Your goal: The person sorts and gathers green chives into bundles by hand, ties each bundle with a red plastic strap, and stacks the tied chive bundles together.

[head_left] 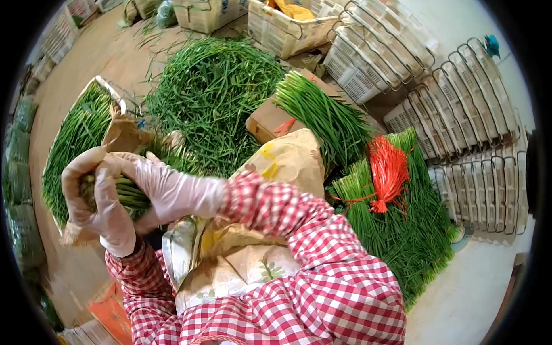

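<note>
Both my hands wear pale, whitish gloves and come together at the left, closed around a bunch of green chive stalks (pixel 131 194). My left hand (pixel 105 214) wraps it from the left side. From the right, my right hand (pixel 152 181) reaches across it, with its fingers partly hidden behind the stalks. Beyond my hands lies a long white crate (pixel 117 92) filled with more chives (pixel 75 144). A brown paper-like wrapping (pixel 121 133) sits at the crate's near side.
A large heap of loose chives (pixel 215 92) lies ahead. Bundled chives (pixel 322 109) rest on a cardboard box (pixel 261 122). At the right, red plastic ties (pixel 388 169) lie on more bundles (pixel 414 241). Stacked white crates (pixel 454 103) stand along the wall.
</note>
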`<state>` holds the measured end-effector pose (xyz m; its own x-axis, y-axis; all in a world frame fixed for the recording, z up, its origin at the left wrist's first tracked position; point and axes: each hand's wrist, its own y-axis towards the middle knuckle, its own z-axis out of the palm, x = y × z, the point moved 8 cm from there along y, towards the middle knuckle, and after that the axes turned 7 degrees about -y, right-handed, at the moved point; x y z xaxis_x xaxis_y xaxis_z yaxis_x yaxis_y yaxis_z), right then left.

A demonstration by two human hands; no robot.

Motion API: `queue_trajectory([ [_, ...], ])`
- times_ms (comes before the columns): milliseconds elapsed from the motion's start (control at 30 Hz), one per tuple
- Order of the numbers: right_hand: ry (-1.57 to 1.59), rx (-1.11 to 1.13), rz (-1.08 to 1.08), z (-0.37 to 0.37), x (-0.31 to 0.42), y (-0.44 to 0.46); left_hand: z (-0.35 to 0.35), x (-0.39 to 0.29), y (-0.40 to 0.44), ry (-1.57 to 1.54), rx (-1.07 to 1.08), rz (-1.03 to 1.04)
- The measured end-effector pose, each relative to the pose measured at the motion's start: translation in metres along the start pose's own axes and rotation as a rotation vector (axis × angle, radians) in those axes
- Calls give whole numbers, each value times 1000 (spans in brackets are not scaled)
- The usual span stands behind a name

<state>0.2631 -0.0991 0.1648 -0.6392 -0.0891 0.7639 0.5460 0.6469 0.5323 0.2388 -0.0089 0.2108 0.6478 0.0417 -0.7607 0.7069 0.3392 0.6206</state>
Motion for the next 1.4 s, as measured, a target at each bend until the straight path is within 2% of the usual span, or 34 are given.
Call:
queue_trajectory([
  [33,-238,-128,100,7,-21,2,0,-4,2,36,-50,82],
  [67,-331,-207,34,3,-25,8,0,-8,4,71,-103,164],
  [100,-382,-254,-43,-10,-23,8,6,-12,13,-93,-6,97],
  [167,-434,-356,-170,-41,-18,13,28,-26,29,-296,2,80],
  [200,-296,-484,-401,-66,-1,14,38,-25,40,-603,121,19],
  [233,-323,-434,-385,-84,5,21,43,-24,53,-598,128,24],
  [267,-355,-384,-363,-104,12,23,67,-21,65,-835,318,-45],
  [300,-556,-476,-342,-128,21,17,89,-19,69,-1076,510,-115],
  [333,-672,-433,-325,-148,20,12,87,4,76,-1007,267,-134],
  [367,-883,-398,-249,-172,24,0,100,23,71,-844,-84,-261],
  [400,-1068,-323,-132,-194,21,-12,111,35,76,-331,-6,-76],
  [467,-1266,-167,66,-240,17,-47,180,91,64,-1149,160,-481],
  [500,-1407,-82,185,-261,11,-65,184,123,54,-903,-77,-600],
  [533,-1456,-66,293,-287,5,-90,192,165,57,-1363,-61,-700],
  [600,-1605,-56,531,-340,-12,-141,200,216,61,-1701,80,-823],
  [667,-1702,-19,849,-380,-40,-190,197,260,44,-1420,-158,-877],
  [700,-1732,-52,832,-384,-51,-205,201,276,33,-1389,-156,-919],
  [800,-1742,15,925,-388,-111,-238,204,324,4,-1026,-198,-999],
  [833,-1670,25,963,-386,-122,-239,207,329,0,-1012,-189,-1002],
  [867,-1641,-30,929,-385,-142,-246,209,337,-4,-986,-145,-989],
  [933,-1580,22,957,-381,-174,-251,216,345,-6,-834,-63,-933],
  [1000,-1488,114,1130,-376,-214,-261,220,361,-6,-692,1,-895],
  [1033,-1531,172,1105,-369,-232,-269,224,365,-5,-569,58,-853],
  [1067,-1482,113,1102,-360,-241,-278,229,365,-5,-562,61,-850],
  [1133,-1535,47,1036,-356,-248,-282,254,358,-2,-280,180,-672],
  [1200,-1490,52,1045,-357,-251,-286,294,342,-8,-200,233,-440],
  [1267,-1440,84,1072,-359,-253,-287,345,312,-17,27,480,-50],
  [1333,-1433,35,1014,-358,-251,-284,400,300,-48,-40,653,361],
  [1400,-1418,122,1094,-357,-254,-284,450,294,-83,216,930,468],
])
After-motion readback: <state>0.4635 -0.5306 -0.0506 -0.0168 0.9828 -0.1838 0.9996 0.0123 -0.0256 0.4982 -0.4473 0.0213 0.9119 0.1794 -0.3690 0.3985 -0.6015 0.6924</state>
